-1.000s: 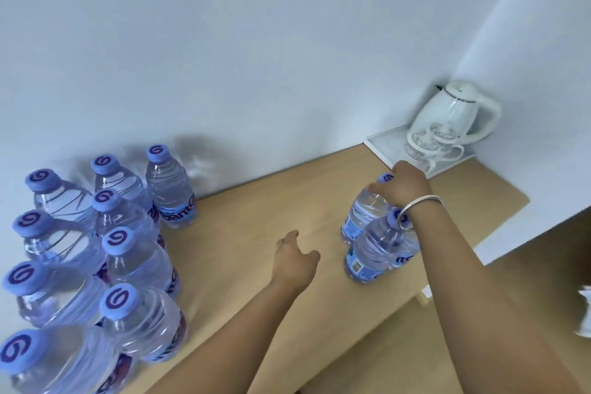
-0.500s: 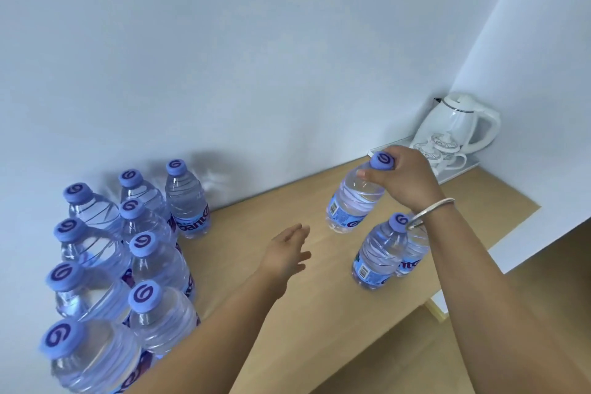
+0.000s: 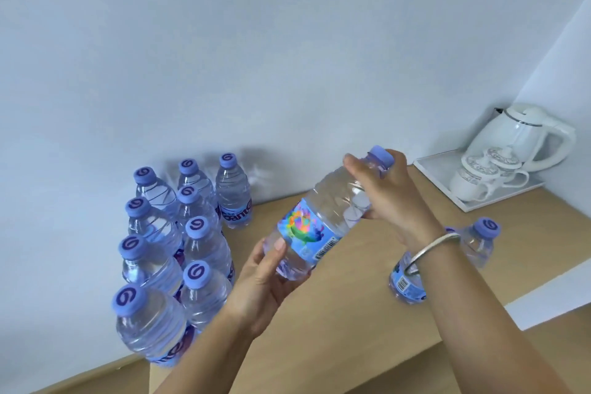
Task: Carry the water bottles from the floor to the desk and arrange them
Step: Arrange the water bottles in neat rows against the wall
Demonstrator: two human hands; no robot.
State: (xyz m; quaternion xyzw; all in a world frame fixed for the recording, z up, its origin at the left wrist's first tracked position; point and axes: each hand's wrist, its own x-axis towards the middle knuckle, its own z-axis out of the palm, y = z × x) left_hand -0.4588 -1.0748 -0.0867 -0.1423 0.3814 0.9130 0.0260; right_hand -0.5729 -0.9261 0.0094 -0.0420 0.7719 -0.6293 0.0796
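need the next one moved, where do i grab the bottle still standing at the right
Grip the right bottle at its neck, just under the cap, coming straight down. It stands upright with its cap free on top, while the forearm hides its body from the front.

Soft, even daylight fills the scene, bright with a cool bluish cast over the wall. A faint grey shadow spreads on the wall just behind the cluster of bottles, to their right, so light seems to arrive from the near left. Small highlights glint on the kettle and on the clear plastic. Wide-angle distortion leans the bottles outward and bends the table edge. The bottle nearest the lower left looks soft and slightly blurred.
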